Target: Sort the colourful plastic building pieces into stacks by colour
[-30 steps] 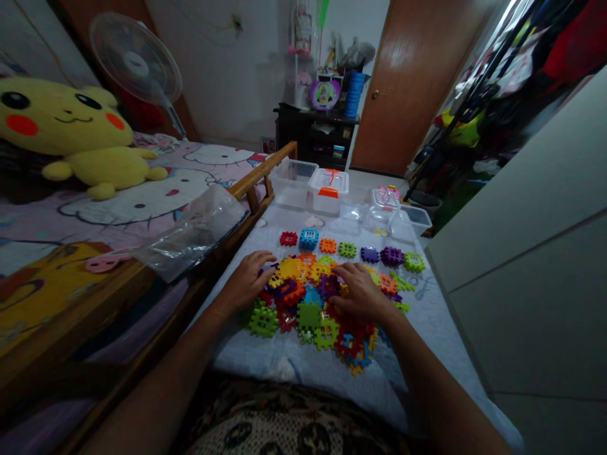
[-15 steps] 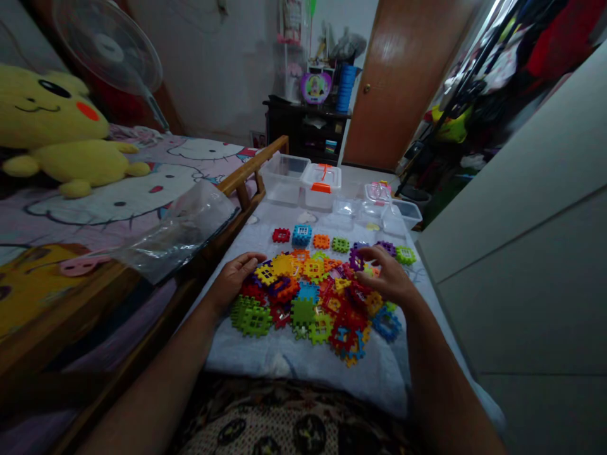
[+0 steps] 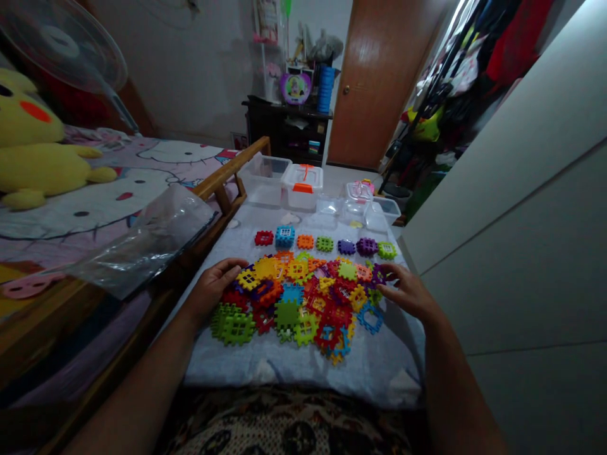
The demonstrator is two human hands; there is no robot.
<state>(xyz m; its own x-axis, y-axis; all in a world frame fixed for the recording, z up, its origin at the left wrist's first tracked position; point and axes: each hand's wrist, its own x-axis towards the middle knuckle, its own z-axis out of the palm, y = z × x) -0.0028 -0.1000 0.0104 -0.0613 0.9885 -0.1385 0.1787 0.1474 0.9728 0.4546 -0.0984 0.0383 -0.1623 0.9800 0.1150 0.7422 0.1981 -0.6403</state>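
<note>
A heap of colourful interlocking plastic building blocks lies on the cloth-covered table in front of me. At its right edge, my right hand has a purple block between thumb and fingers. My left hand rests against the heap's left side, fingers stretched out beside a yellow window block and holding nothing. Behind the heap runs a row of blocks: a red block, a blue stack, an orange block, a green block, purple ones and a lime one.
Clear plastic boxes stand at the table's far end, one with an orange-handled lid. A wooden bed rail borders the left, with a clear plastic bag over it. A white cabinet rises on the right.
My right hand has moved right with the purple block, from the heap's back to its right edge. My left hand stays beside the heap. The view has shifted slightly right.
</note>
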